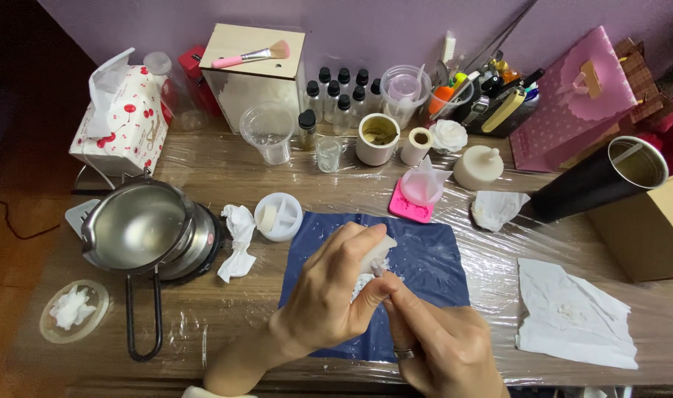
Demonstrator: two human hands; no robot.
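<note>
From my remote view, left to right: a steel melting pot point(141, 228) sits beside a crumpled tissue point(238, 239) and a round white mould point(279, 216). Over the dark blue mat point(432, 258), my left hand point(329, 295) grips a small white waxy piece point(377, 254) between thumb and fingers, while my right hand point(443, 346), fingers curled, pinches its lower edge from below.

Silver ring point(404, 353), prob. white cuff point(203, 391)
</note>
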